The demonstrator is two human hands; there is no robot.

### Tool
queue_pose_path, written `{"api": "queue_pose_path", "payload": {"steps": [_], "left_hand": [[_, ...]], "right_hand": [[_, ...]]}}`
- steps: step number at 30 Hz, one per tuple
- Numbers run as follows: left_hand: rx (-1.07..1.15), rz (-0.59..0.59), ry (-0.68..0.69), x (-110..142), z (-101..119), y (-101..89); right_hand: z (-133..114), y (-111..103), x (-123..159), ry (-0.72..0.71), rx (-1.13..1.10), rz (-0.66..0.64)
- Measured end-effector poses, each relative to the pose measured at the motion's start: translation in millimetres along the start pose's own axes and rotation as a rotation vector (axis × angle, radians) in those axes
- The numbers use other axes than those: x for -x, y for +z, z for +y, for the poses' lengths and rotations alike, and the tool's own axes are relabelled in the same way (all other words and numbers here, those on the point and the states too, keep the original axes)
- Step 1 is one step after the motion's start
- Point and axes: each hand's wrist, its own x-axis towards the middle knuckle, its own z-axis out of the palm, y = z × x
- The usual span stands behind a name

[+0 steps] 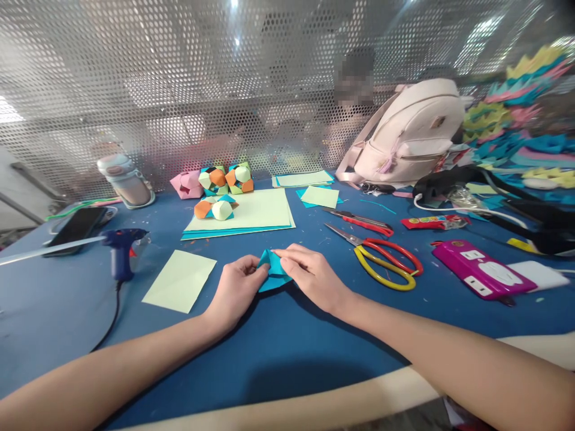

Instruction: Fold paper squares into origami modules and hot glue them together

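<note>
A folded teal paper piece lies on the blue table between both hands. My left hand pinches its left edge with curled fingers. My right hand presses down on its right side, fingers together over the fold. A loose pale green sheet lies just left of my left hand. Red-and-yellow scissors lie to the right of my right hand.
A blue glue gun, a phone and a bottle lie at left. A paper stack with folded paper balls sits behind. A pink power strip, a backpack and a person behind the mesh are at right.
</note>
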Motion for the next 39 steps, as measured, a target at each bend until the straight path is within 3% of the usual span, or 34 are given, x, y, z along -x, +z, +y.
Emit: {"api": "queue_pose_path", "payload": {"steps": [4, 22, 30, 39], "left_hand": [[-0.001, 0.013, 0.005, -1.7, -0.3, -1.1], [0.124, 0.008, 0.044, -0.5, 1.8, -1.6], [-0.054, 0.075, 0.103, -0.4, 4.1, -3.1], [-0.042, 0.061, 0.123, -1.0, 1.4, -1.5]], "right_hand": [[0.3, -1.8, -1.1, 0.065, 0.035, -0.027], [9.5, -3.7, -4.5, 0.008, 0.055, 0.032], [9.1, -0.5, -3.3, 0.016, 0.076, 0.006], [6.8, -1.1, -2.5, 0.025, 0.11, 0.015]]}}
